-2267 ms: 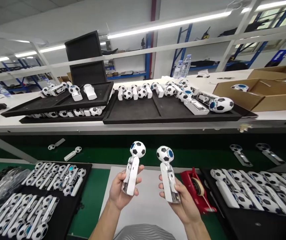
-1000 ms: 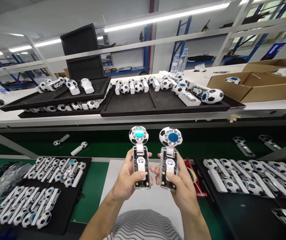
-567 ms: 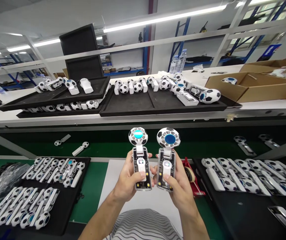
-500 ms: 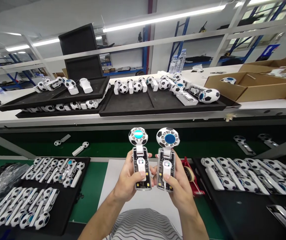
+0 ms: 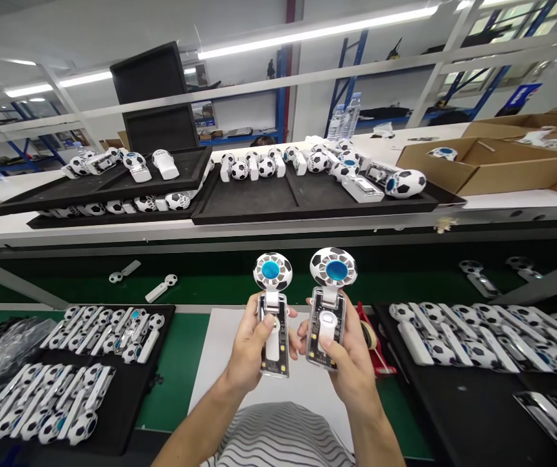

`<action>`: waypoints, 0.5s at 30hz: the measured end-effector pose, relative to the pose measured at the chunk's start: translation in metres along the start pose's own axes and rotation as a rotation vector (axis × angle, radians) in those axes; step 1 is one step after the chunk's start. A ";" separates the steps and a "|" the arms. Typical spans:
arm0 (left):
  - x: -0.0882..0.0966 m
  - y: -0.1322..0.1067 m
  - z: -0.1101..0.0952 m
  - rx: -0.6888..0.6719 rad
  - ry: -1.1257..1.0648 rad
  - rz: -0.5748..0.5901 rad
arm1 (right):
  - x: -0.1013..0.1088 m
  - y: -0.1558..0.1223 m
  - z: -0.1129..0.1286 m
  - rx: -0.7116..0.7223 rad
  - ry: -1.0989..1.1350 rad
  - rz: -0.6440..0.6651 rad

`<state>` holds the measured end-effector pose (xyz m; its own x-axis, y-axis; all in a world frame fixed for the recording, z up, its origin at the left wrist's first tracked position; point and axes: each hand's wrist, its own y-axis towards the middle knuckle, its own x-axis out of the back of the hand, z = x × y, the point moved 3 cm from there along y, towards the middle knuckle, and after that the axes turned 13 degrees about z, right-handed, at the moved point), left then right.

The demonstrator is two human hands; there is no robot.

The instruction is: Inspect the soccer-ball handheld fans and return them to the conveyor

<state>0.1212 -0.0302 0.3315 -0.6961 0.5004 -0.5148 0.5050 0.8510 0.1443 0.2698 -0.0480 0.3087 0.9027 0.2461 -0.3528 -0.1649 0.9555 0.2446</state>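
- Head view: the left hand point(image 5: 249, 347) is closed round a small handheld fan with a clear plastic handle and a black-and-white football-patterned head point(image 5: 272, 311), thumb lying on the white strip down its front
- The right hand point(image 5: 351, 353) grips a second football-headed fan with a clear handle point(image 5: 329, 305) the same way, thumb pressed low on its white button
- Both fans stand upright, side by side and nearly touching, above the white sheet on the green bench point(image 5: 220, 363)
- To do this well, I judge each thumb should press squarely on its own button while the fingers behind steady the handle, heads kept facing the eyes so both can be compared at once
- Each head has a blue round centre ringed by black and white panels; dark circuit boards show through the handles
- Black trays of similar fans point(image 5: 113, 383) lie left and right; a red tape dispenser point(image 5: 373, 340) sits just beside the right hand
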 end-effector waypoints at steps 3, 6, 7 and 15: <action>0.005 0.000 0.004 -0.027 0.028 -0.033 | -0.001 0.000 0.002 0.026 0.017 -0.081; 0.008 0.000 0.003 -0.053 0.034 -0.004 | -0.001 0.000 0.001 0.067 0.011 -0.145; 0.008 -0.001 0.002 -0.053 0.034 0.002 | -0.001 0.001 0.000 0.078 0.007 -0.148; 0.022 -0.002 0.008 -0.277 0.386 -0.251 | 0.012 0.003 0.001 0.130 0.098 -0.050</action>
<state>0.1091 -0.0224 0.3135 -0.9415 0.2537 -0.2218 0.1814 0.9363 0.3006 0.2804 -0.0421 0.3063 0.8642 0.2198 -0.4526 -0.0625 0.9395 0.3369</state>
